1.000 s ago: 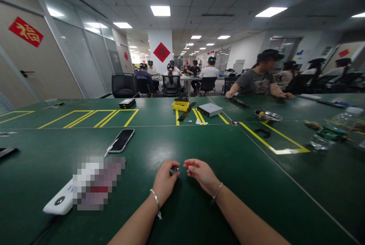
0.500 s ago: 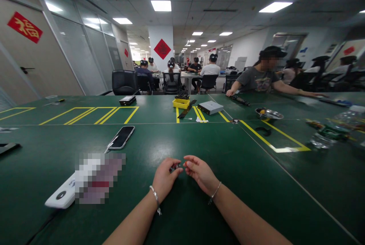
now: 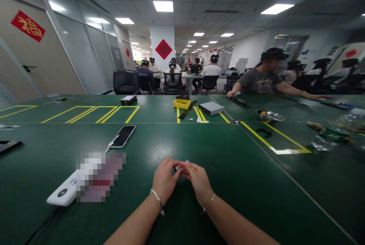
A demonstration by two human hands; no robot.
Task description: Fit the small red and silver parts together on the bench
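Over the green table (image 3: 137,214), my left hand (image 3: 164,177) is closed in a pinch around a small dark object with whitish marks (image 3: 177,168). Its exact kind is too small to make out. A tiny orange piece (image 3: 180,164) shows at the top of that object, against the fingertips of my right hand (image 3: 199,182). The right thumb and fingers pinch together on the orange piece, and the fingertips of both hands meet. Fingers partly cover both small items.
Left of my hands lie a phone (image 3: 123,137) with a cable and a white power strip (image 3: 63,195). Farther off are a yellow bin (image 3: 182,104), a grey box (image 3: 211,108), a metal bowl (image 3: 275,115) and a plastic bottle (image 3: 323,142). A co-worker (image 3: 261,81) sits at the far right.
My right hand has moved left, bringing the orange piece from a small gap away into contact with the dark object. My left hand stays in nearly the same place.
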